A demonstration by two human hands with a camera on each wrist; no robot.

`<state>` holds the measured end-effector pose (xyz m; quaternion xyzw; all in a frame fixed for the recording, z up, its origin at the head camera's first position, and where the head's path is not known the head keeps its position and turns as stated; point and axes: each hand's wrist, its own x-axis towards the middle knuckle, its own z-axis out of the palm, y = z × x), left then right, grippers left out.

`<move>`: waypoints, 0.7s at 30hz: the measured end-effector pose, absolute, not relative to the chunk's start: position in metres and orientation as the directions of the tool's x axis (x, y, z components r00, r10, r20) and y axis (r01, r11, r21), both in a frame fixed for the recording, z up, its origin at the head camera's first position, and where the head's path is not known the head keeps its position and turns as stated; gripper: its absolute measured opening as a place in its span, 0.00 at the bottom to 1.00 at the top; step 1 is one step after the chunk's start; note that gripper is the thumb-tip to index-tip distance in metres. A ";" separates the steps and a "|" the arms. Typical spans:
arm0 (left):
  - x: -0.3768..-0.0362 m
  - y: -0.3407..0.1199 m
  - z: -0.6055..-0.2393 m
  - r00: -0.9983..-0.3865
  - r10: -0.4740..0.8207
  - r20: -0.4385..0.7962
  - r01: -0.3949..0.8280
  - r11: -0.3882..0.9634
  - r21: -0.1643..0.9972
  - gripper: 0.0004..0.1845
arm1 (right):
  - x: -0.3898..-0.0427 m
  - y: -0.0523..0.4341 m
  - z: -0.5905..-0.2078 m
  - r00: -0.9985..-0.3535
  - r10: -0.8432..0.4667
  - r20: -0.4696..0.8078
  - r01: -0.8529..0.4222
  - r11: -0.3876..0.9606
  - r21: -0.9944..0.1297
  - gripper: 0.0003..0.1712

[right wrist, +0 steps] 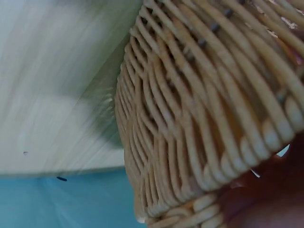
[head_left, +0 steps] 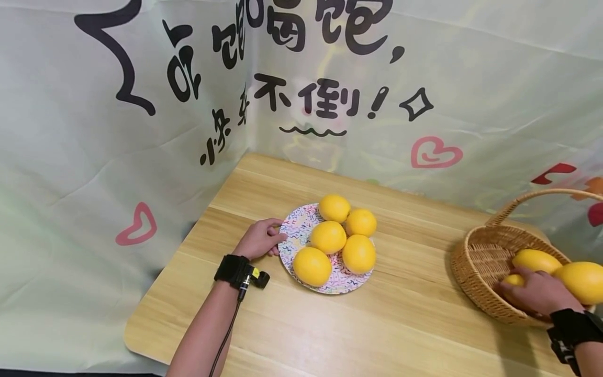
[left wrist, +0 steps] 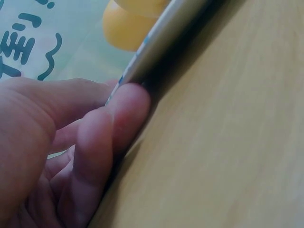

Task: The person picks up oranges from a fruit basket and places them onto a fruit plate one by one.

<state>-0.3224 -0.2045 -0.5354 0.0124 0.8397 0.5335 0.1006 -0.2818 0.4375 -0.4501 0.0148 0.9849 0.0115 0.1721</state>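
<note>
Evidently the right hand (head_left: 537, 293) reaches into the wicker basket (head_left: 476, 262) at the near right, fingers curled over a small lemon (head_left: 512, 279) that lies under its fingertips; a firm wrap before lifting would serve best; the left hand (head_left: 260, 239) pinches the patterned plate (head_left: 294, 230) rim at its left edge, steadying five lemons (head_left: 328, 236) on the wooden table (head_left: 400, 324).
</note>
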 end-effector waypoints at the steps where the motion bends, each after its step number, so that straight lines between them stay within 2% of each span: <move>1: -0.322 -0.204 -0.535 -0.980 0.127 -0.156 -0.088 0.431 0.898 0.28 | -0.282 0.437 -0.449 -0.938 0.034 -0.345 0.027 0.999 0.025 0.56; 10: -0.321 -0.206 -0.534 -0.979 0.127 -0.160 -0.091 0.428 0.899 0.28 | -0.281 0.423 -0.443 -0.929 0.055 -0.366 0.064 0.998 -0.013 0.62; 18: -0.321 -0.206 -0.534 -0.978 0.132 -0.159 -0.090 0.423 0.902 0.28 | -0.292 0.413 -0.443 -0.953 -0.072 -0.294 -0.046 0.994 -0.095 0.52; 21: -0.321 -0.206 -0.535 -0.978 0.135 -0.159 -0.088 0.423 0.902 0.29 | -0.296 0.410 -0.440 -0.955 -0.080 -0.284 -0.055 0.994 -0.096 0.51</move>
